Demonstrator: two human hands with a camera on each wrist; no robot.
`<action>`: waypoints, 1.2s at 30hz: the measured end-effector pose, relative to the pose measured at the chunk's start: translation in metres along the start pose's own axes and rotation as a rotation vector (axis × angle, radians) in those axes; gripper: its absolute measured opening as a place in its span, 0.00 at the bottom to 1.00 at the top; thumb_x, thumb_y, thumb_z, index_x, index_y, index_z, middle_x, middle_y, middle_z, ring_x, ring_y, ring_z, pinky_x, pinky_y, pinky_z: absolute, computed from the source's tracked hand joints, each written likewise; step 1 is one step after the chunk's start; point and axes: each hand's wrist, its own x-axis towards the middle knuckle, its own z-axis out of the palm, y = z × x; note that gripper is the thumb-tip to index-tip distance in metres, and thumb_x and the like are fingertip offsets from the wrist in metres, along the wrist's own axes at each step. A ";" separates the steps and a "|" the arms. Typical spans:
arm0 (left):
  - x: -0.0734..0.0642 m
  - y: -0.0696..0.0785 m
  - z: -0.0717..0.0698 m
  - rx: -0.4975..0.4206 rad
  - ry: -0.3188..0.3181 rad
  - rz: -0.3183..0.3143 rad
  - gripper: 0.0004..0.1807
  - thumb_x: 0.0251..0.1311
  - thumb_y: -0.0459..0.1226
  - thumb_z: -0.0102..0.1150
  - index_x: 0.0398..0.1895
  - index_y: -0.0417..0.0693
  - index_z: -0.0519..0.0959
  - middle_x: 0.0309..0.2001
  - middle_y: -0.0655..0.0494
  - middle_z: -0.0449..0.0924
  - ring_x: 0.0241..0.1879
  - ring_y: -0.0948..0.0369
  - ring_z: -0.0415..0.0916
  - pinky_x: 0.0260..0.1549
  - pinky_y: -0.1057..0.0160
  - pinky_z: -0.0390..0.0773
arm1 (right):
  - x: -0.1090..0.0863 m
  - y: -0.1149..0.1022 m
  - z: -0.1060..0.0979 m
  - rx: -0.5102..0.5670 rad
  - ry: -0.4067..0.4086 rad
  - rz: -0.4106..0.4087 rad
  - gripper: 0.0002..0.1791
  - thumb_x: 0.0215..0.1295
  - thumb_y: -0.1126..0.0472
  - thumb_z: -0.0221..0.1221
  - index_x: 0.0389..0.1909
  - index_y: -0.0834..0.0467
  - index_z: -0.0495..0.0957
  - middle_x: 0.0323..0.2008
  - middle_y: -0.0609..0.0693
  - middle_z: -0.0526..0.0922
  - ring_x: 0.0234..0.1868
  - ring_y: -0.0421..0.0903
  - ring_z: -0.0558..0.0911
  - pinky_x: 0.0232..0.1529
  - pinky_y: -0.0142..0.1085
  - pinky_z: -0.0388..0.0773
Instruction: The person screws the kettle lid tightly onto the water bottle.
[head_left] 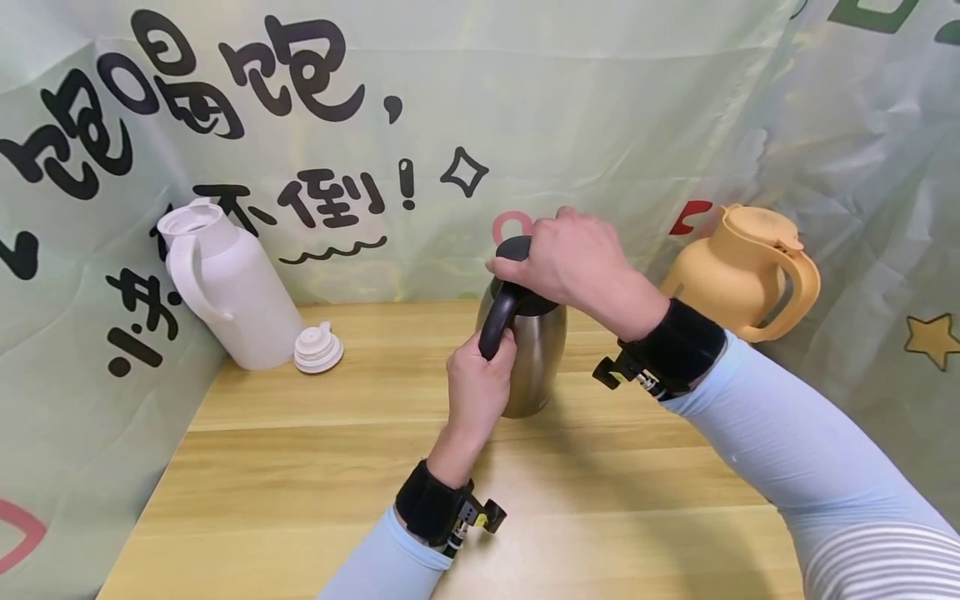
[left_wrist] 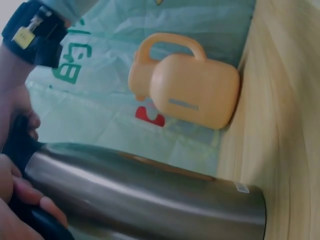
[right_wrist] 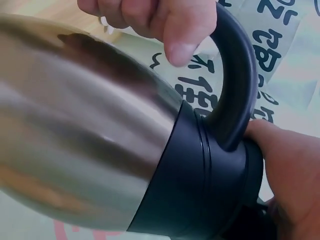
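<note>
A tall, shiny silver metal jug (head_left: 534,367) stands upright on the light brown wooden table (head_left: 300,483), near the cloth at the back. The person's left hand (head_left: 480,383) holds its curved black handle (head_left: 497,325), with fingers wrapped around it. The right hand (head_left: 577,258) is on top, with fingers and thumb bent around the round black lid (head_left: 513,247). To the left, a tall white jug (head_left: 251,308) with a handle stands just beside a small round white stopper (head_left: 318,350). To the right is a fat yellow-orange jug (head_left: 727,279).
</note>
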 end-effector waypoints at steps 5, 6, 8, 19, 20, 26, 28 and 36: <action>0.003 0.000 -0.009 -0.026 -0.109 -0.045 0.23 0.68 0.44 0.62 0.15 0.50 0.70 0.14 0.62 0.60 0.14 0.62 0.57 0.15 0.64 0.56 | 0.002 0.011 -0.007 0.069 -0.105 -0.069 0.42 0.62 0.20 0.56 0.39 0.59 0.80 0.39 0.56 0.77 0.42 0.55 0.77 0.39 0.46 0.75; 0.005 0.000 -0.012 -0.038 -0.159 -0.064 0.22 0.69 0.45 0.63 0.16 0.49 0.71 0.15 0.62 0.61 0.15 0.62 0.59 0.16 0.64 0.58 | 0.003 0.014 -0.009 0.091 -0.128 -0.092 0.41 0.62 0.20 0.57 0.38 0.59 0.80 0.39 0.56 0.77 0.42 0.54 0.76 0.40 0.45 0.74; 0.010 0.000 -0.021 -0.060 -0.281 -0.102 0.21 0.69 0.47 0.63 0.19 0.49 0.74 0.16 0.60 0.65 0.16 0.60 0.62 0.18 0.64 0.60 | 0.006 0.019 -0.012 0.128 -0.167 -0.130 0.38 0.62 0.22 0.59 0.38 0.57 0.80 0.39 0.55 0.77 0.41 0.53 0.75 0.39 0.43 0.72; 0.029 0.003 -0.031 -0.278 -0.596 -0.157 0.20 0.71 0.44 0.61 0.22 0.46 0.71 0.15 0.57 0.65 0.17 0.58 0.62 0.19 0.63 0.62 | 0.010 0.024 -0.010 0.052 -0.122 -0.192 0.37 0.62 0.23 0.58 0.36 0.56 0.80 0.38 0.55 0.76 0.36 0.53 0.76 0.34 0.42 0.71; 0.029 0.004 -0.029 -0.271 -0.575 -0.165 0.22 0.71 0.45 0.60 0.20 0.46 0.70 0.15 0.57 0.64 0.16 0.59 0.61 0.19 0.63 0.61 | 0.009 0.022 -0.010 0.036 -0.116 -0.185 0.37 0.63 0.23 0.57 0.35 0.56 0.80 0.37 0.55 0.76 0.35 0.53 0.76 0.34 0.42 0.72; 0.020 0.015 -0.021 -0.132 -0.400 -0.180 0.26 0.71 0.49 0.60 0.16 0.48 0.69 0.14 0.59 0.62 0.14 0.58 0.59 0.17 0.63 0.59 | 0.003 0.013 -0.011 -0.031 -0.071 -0.146 0.36 0.65 0.25 0.55 0.23 0.55 0.76 0.31 0.55 0.76 0.34 0.53 0.75 0.32 0.44 0.72; 0.018 0.016 -0.019 -0.099 -0.353 -0.180 0.26 0.71 0.50 0.60 0.16 0.49 0.69 0.14 0.59 0.61 0.14 0.58 0.57 0.16 0.62 0.57 | 0.001 0.010 -0.011 -0.041 -0.049 -0.139 0.35 0.66 0.26 0.55 0.21 0.55 0.74 0.28 0.54 0.76 0.33 0.53 0.76 0.30 0.44 0.73; 0.015 0.019 -0.014 -0.079 -0.258 -0.185 0.26 0.69 0.49 0.60 0.14 0.50 0.66 0.14 0.60 0.57 0.13 0.58 0.52 0.15 0.63 0.54 | -0.009 -0.010 -0.008 -0.157 -0.001 -0.093 0.33 0.71 0.28 0.54 0.25 0.54 0.78 0.24 0.52 0.78 0.31 0.53 0.80 0.28 0.47 0.78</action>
